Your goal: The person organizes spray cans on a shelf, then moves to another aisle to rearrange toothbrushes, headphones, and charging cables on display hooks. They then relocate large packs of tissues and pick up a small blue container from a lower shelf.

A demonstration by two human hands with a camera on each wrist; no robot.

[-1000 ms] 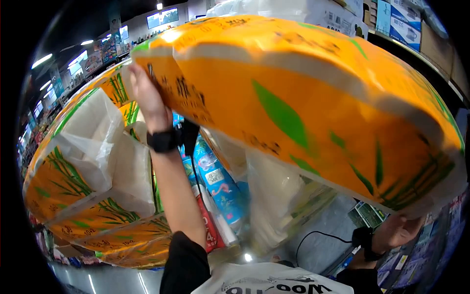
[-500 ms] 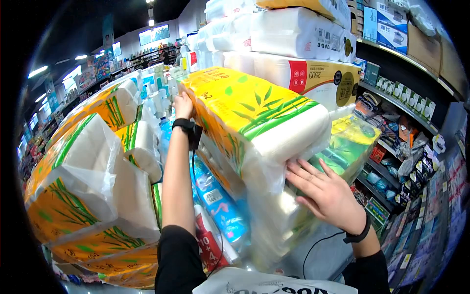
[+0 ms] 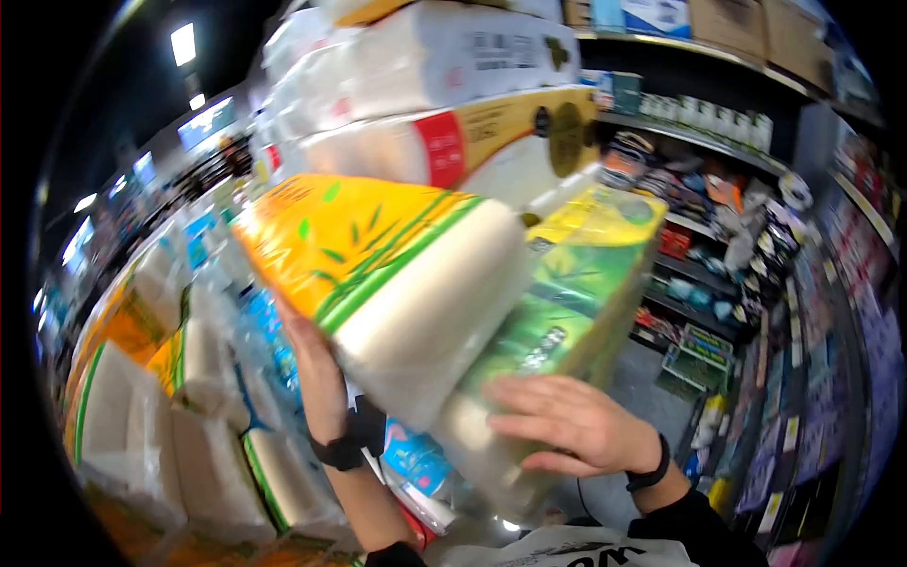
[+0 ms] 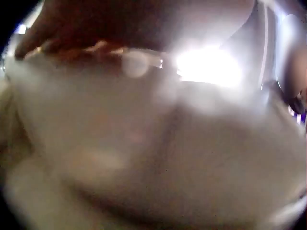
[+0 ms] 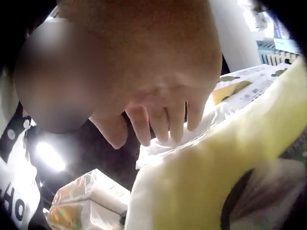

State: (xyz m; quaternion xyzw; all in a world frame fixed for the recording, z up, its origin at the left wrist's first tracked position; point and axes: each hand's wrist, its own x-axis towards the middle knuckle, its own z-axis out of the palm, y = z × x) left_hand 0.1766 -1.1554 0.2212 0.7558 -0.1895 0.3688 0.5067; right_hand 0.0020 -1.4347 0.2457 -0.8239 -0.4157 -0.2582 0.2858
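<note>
A yellow-orange toilet paper pack (image 3: pixel 378 246) with bamboo print and a rounded white end sits tilted in the head view. My left hand (image 3: pixel 319 383) presses along its left side with extended fingers, whose tips are partly hidden by the pack. Pale, blurred wrapping (image 4: pixel 144 143) fills the left wrist view. To the right, a green-yellow paper pack (image 3: pixel 605 274) stands beside the orange one. My right hand (image 3: pixel 581 427) lies with straight fingers at the near end of the green pack; in the right wrist view these fingers (image 5: pixel 160 124) reach over yellow wrapping (image 5: pixel 192 187).
Large white paper packs (image 3: pixel 416 66) are stacked behind. More orange bamboo packs (image 3: pixel 132 444) stand at the left, with blue floral packs (image 3: pixel 416 458) between. Store shelves (image 3: pixel 699 142) line the right side, and a grey floor (image 3: pixel 652 364) shows between.
The orange pack came down from in front of the camera, turned its printed top into view, and shifted left in view. My right hand left its end and moved onto the green pack.
</note>
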